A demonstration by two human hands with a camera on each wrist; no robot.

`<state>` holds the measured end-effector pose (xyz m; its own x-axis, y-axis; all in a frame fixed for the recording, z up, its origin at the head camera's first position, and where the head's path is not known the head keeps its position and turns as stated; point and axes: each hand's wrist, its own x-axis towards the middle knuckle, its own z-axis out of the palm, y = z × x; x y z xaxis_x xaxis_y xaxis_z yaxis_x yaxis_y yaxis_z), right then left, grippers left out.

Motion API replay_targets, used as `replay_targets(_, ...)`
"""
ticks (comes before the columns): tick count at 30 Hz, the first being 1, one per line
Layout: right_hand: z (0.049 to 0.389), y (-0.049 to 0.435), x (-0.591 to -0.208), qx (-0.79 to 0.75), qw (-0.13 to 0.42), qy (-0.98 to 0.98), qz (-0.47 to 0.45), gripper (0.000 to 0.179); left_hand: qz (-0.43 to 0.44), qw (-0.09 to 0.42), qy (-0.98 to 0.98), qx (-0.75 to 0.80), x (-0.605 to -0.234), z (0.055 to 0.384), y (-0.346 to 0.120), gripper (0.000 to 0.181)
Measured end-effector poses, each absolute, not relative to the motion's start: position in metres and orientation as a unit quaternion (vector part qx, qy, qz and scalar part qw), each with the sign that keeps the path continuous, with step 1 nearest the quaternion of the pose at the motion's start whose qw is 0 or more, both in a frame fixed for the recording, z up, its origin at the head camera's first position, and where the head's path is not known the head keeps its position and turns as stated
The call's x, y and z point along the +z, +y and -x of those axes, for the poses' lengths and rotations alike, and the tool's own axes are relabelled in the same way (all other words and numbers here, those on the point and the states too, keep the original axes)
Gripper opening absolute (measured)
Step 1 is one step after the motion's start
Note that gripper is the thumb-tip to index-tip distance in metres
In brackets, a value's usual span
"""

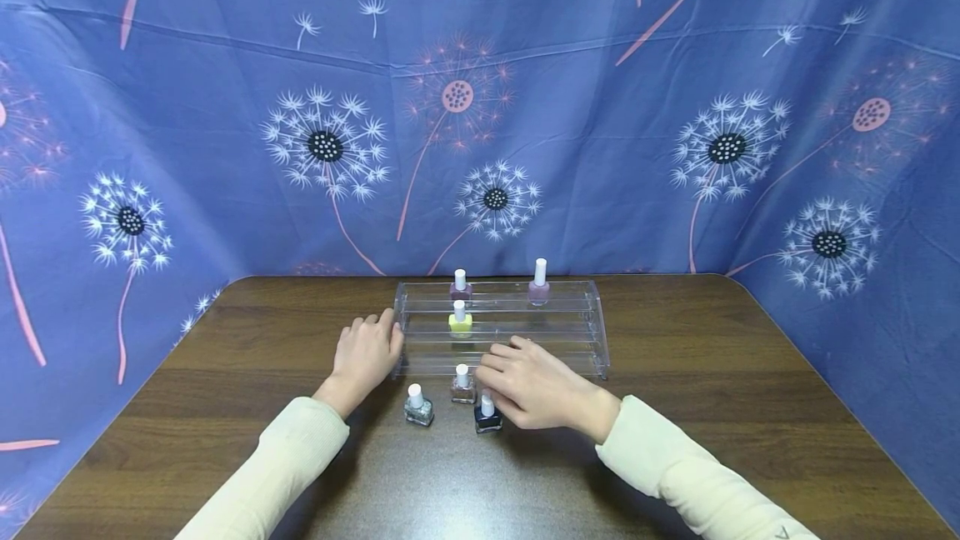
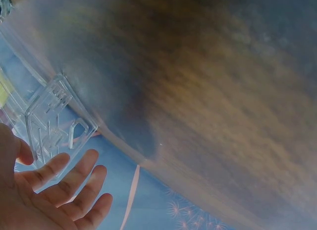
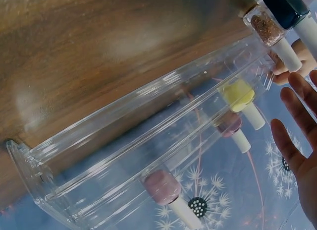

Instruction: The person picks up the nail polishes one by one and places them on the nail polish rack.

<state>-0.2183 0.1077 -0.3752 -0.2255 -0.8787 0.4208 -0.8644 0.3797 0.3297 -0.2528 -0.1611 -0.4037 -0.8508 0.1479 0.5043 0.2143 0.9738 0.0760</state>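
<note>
A clear tiered rack (image 1: pixel 525 338) stands at the back of the table. My left hand (image 1: pixel 366 350) is at its left end, the fingers loosely extended beside the clear side panel (image 2: pixel 59 118). In front of the rack, my right hand (image 1: pixel 536 384) reaches in from the right, close by the white cap of a dark nail polish bottle (image 1: pixel 488 421); its fingers (image 3: pixel 292 141) look spread in the right wrist view. Left of the dark bottle stand a pinkish glitter nail polish (image 1: pixel 463 392) and a silvery glitter nail polish (image 1: pixel 418 412), both upright with white caps.
On the rack's top tier are a mauve nail polish (image 1: pixel 461 291) and a lilac nail polish (image 1: pixel 538 292). One yellow nail polish (image 1: pixel 461 324) sits a tier below. A blue dandelion-print cloth (image 1: pixel 570 173) hangs behind the wooden table (image 1: pixel 675 357).
</note>
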Motion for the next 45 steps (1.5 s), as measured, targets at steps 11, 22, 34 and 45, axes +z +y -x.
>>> replay_targets(11,0.213,0.106,-0.380,0.000,0.247,-0.788,-0.564,0.010,0.092,0.257,-0.960,-0.067,-0.404,0.253,-0.161,0.022)
replay_targets(22,0.209,0.107,-0.384,-0.014,0.231,-0.793,-0.564,0.014,0.092,0.250,-0.961,-0.068,-0.404,0.253,-0.161,0.022)
replay_targets(34,0.208,0.109,-0.388,-0.015,0.231,-0.792,-0.565,0.015,0.093,0.255,-0.960,-0.070,-0.405,0.253,-0.161,0.022)
replay_targets(45,0.206,0.110,-0.388,-0.027,0.222,-0.796,-0.563,0.018,0.093,0.257,-0.959,-0.069,-0.405,0.253,-0.161,0.021)
